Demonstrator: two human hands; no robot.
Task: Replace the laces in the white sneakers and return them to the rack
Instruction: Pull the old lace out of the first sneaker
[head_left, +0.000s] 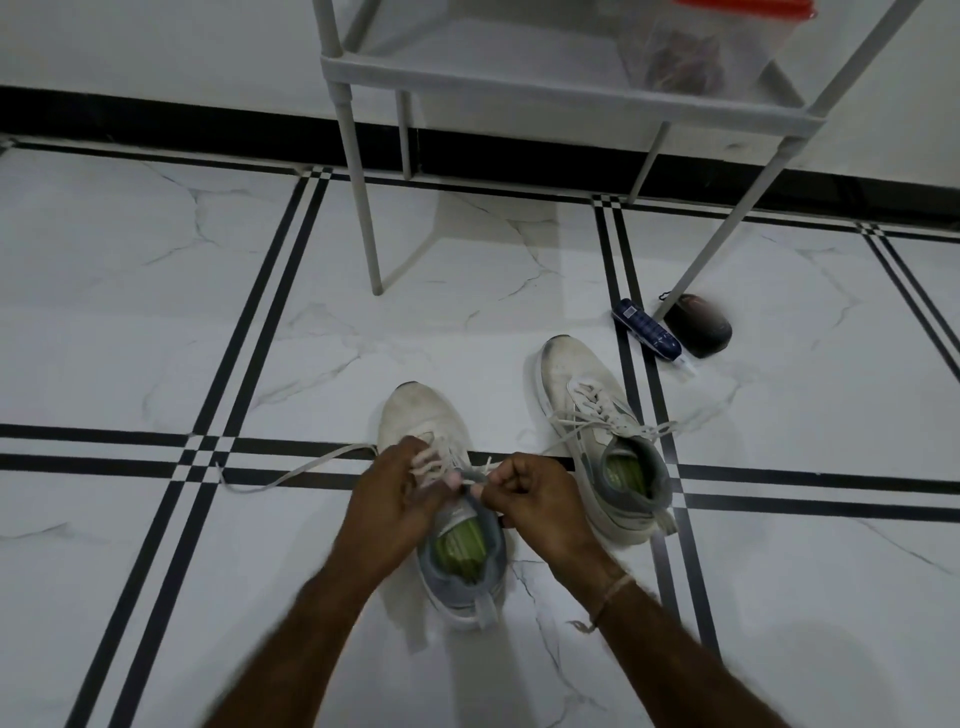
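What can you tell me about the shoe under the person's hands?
The near sneaker is white with a scuffed toe, grey padded collar and green insole. It stands upright on the tiled floor, toe toward the rack. Its white lace is untied; one end trails left across the floor. The left hand grips the lace over the tongue; the right hand pinches its other end.

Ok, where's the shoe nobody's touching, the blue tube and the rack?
untouched sneaker (602, 436): head view, its laced middle.
blue tube (645, 328): head view, middle of its body.
rack (519, 91): head view, shelf's front rim.
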